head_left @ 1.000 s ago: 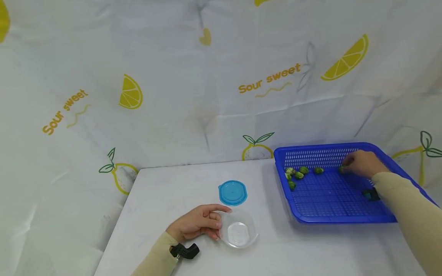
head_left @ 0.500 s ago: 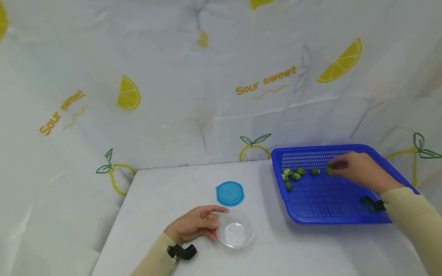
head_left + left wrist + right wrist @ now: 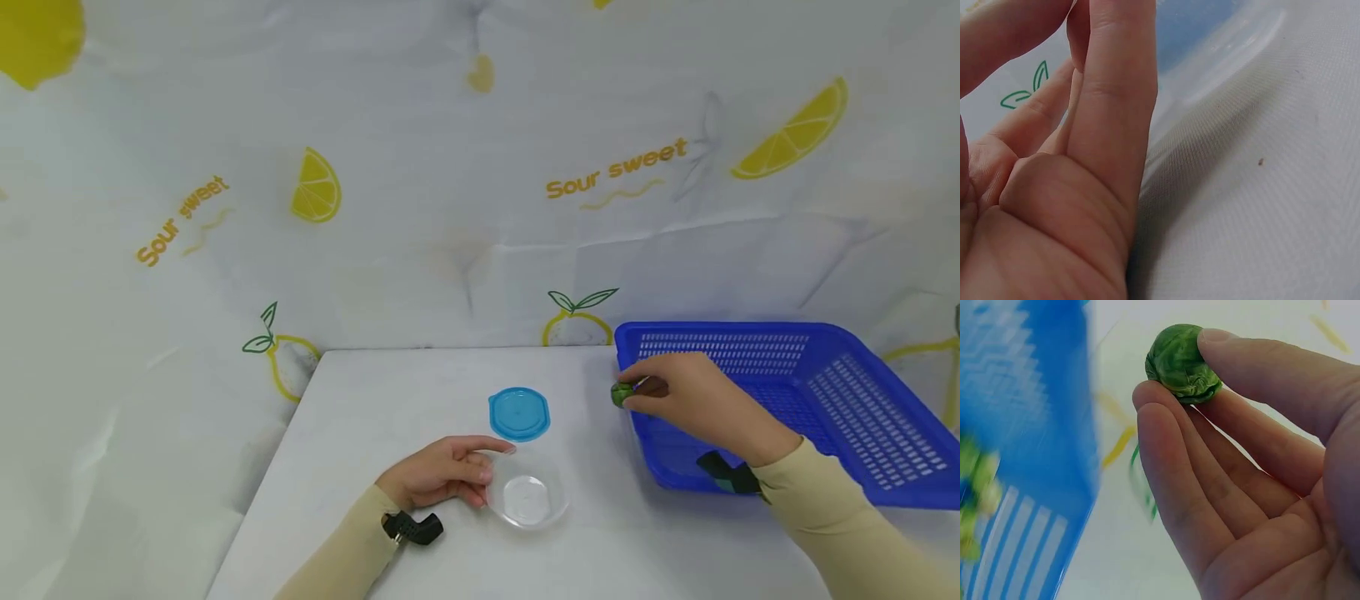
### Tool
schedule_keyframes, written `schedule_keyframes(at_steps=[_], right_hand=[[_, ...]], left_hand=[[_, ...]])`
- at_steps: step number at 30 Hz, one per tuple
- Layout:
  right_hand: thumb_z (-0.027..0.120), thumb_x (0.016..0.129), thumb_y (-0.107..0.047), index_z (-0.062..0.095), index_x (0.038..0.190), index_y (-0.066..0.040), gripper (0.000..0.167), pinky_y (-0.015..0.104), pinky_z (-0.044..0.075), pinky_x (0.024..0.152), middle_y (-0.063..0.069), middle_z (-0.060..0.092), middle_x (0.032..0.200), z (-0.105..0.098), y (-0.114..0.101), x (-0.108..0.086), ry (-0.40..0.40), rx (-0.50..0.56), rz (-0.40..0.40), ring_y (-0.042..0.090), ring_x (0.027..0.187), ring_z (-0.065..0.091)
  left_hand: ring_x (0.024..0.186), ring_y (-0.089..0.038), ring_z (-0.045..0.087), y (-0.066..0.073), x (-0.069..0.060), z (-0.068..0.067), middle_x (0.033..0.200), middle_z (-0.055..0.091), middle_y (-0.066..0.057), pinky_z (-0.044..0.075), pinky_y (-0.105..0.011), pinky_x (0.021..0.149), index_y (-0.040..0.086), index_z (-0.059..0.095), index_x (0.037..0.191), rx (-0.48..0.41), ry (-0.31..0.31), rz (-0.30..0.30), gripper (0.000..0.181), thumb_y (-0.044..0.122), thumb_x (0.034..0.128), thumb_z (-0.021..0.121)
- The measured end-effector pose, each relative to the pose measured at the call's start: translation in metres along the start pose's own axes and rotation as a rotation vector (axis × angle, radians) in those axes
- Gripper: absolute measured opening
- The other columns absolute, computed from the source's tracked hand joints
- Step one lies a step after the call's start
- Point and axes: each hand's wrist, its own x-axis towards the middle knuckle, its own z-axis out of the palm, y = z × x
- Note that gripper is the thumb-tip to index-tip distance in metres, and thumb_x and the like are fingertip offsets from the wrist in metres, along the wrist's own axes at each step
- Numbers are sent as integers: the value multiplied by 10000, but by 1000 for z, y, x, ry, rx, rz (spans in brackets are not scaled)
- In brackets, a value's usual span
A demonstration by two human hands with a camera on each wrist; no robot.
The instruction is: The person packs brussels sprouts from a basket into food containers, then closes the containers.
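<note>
Between thumb and fingertips, my right hand [image 3: 693, 404] pinches a green Brussels sprout [image 3: 621, 394] above the left rim of the blue basket [image 3: 720, 327]. The right wrist view shows the same sprout [image 3: 1179, 362] up close, its leaves tightly wrapped. My left hand [image 3: 446, 473] holds a clear plastic bowl [image 3: 527, 500] by its left edge, thumb on the side and index finger along the rim. The bowl stands upright on the table with nothing visible inside. More sprouts [image 3: 972, 494] show blurred in the basket; in the head view my right hand hides them.
A blue lid [image 3: 519, 413] lies flat on the white table [image 3: 405, 400] just behind the bowl. The basket's raised, slotted walls stand at the right. A white lemon-print sheet [image 3: 420, 208] hangs behind the table's back edge.
My right hand has lifted the sprout from inside the basket and carried it left to the basket's left rim. My left hand keeps its hold on the bowl. The head view has shifted slightly.
</note>
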Motion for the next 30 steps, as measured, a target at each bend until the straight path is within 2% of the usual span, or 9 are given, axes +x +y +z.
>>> schedule_keyframes(at_steps=[6, 13, 18, 24, 30], right_hand=[[841, 946, -144, 805, 1200, -79, 265, 302, 664, 785, -9, 806, 1060, 37, -35, 15, -38, 85, -58, 86, 912, 766], [853, 928, -113, 814, 1133, -85, 211, 224, 632, 737, -29, 795, 990, 74, -60, 22, -83, 114, -137, 37, 846, 733], [861, 909, -83, 817, 1097, -74, 193, 199, 613, 706, -20, 794, 965, 93, -67, 23, -95, 116, -176, 33, 817, 721], [860, 911, -94, 821, 1078, -84, 172, 192, 596, 703, -55, 785, 925, 110, -68, 24, -141, 129, -167, 17, 796, 695], [863, 910, -93, 818, 1084, -66, 182, 194, 598, 709, -17, 801, 965, 124, -68, 21, -186, 173, -156, 47, 811, 713]], left_hand=[[834, -118, 794, -1, -1, -1, 899, 759, 0, 676, -286, 802, 89, 536, 1584, -18, -7, -11, 587, 121, 1031, 731], [840, -117, 789, 0, 0, -1, 945, 766, -2, 670, -269, 799, 117, 543, 1588, -20, -2, -4, 576, 135, 1041, 723], [852, -114, 791, 0, 2, -2, 966, 757, -8, 671, -270, 800, 103, 533, 1593, -29, -18, 16, 573, 109, 1046, 704], [871, -109, 788, -1, 2, -4, 998, 748, -8, 672, -278, 822, 84, 510, 1604, -48, -38, 27, 584, 105, 1049, 695], [878, -117, 787, -1, 2, -4, 1008, 751, -8, 669, -272, 830, 111, 517, 1600, -58, -43, 14, 583, 111, 1047, 702]])
